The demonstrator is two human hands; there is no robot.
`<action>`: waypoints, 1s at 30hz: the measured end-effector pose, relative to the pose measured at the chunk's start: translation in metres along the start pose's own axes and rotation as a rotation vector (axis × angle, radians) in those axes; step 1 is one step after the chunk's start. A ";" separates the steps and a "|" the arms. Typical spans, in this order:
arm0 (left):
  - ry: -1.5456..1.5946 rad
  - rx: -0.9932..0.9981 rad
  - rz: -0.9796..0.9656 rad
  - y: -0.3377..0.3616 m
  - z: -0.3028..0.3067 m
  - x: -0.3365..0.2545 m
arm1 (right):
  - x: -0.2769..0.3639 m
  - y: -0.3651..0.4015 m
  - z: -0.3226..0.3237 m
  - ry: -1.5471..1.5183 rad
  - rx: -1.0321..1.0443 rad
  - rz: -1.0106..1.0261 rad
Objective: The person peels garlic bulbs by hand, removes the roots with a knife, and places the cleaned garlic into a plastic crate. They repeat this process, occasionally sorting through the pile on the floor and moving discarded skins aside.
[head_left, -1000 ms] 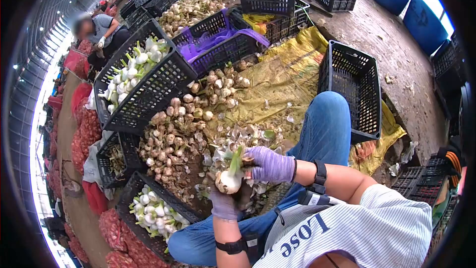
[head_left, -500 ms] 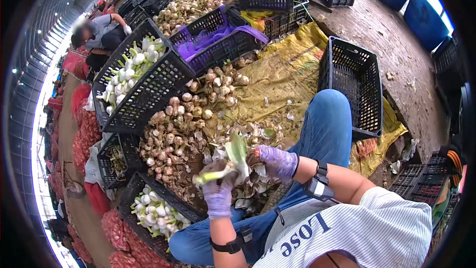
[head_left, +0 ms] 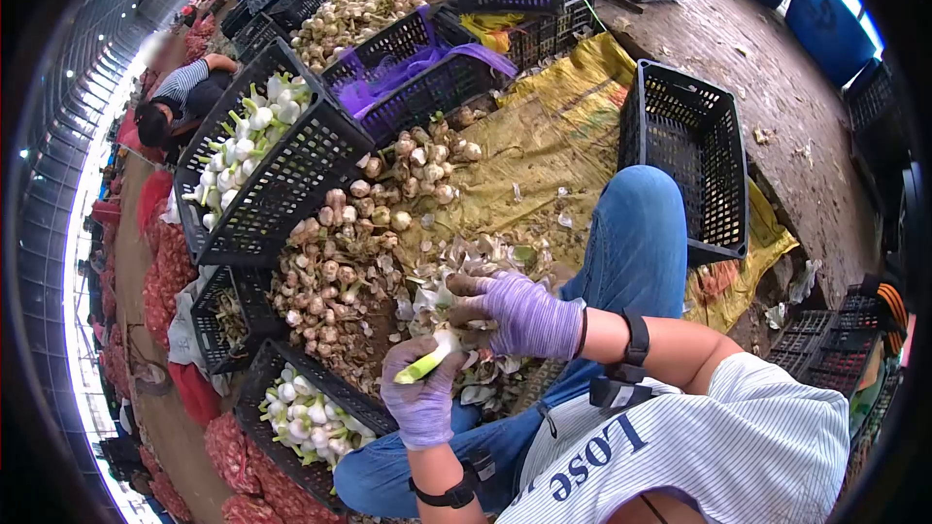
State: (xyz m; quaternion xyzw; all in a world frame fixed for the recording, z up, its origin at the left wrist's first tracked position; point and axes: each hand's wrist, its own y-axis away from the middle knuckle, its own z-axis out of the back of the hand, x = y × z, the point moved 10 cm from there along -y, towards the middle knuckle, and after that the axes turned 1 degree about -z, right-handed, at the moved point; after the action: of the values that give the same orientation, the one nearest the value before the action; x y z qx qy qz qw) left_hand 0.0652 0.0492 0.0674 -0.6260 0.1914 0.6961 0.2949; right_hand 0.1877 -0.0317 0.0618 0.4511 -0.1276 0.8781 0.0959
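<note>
Loose leaf flap gone from sight; left hand [head_left: 424, 409] grips garlic [head_left: 429, 357], stalk towards 8 o'clock; right hand [head_left: 532, 318] at 2 o'clock, fingers bent, grip unclear

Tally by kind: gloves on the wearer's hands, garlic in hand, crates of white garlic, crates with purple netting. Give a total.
Gloves, left and right: 2
Held garlic: 1
White-garlic crates: 2
Purple-net crate: 1
Total: 6
</note>
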 end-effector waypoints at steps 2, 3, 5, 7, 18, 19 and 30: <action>-0.190 0.036 -0.111 0.001 -0.004 -0.012 | 0.012 0.003 0.001 0.175 -0.063 0.038; -0.191 0.037 -0.111 0.001 -0.004 -0.014 | 0.016 0.005 0.001 0.234 -0.107 0.084; -0.344 0.116 -0.213 0.003 -0.014 -0.023 | 0.021 0.008 -0.001 0.291 -0.153 0.128; -0.303 0.106 -0.232 0.003 -0.017 -0.026 | 0.027 0.008 -0.002 0.347 -0.165 0.180; 0.712 -0.115 0.126 0.008 0.027 0.053 | -0.021 -0.001 -0.022 -0.170 0.123 0.079; 0.759 -0.286 0.209 0.010 0.035 0.064 | -0.008 0.004 -0.026 -0.523 0.216 0.146; 0.909 -0.225 0.332 0.003 0.012 0.088 | 0.012 -0.019 0.022 -0.325 -0.024 0.063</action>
State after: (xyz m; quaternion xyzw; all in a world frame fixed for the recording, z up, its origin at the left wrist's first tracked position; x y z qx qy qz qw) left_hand 0.0506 0.0695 -0.0174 -0.8551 0.3215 0.4067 -0.0028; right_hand 0.2031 -0.0196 0.0860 0.5818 -0.1663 0.7945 0.0517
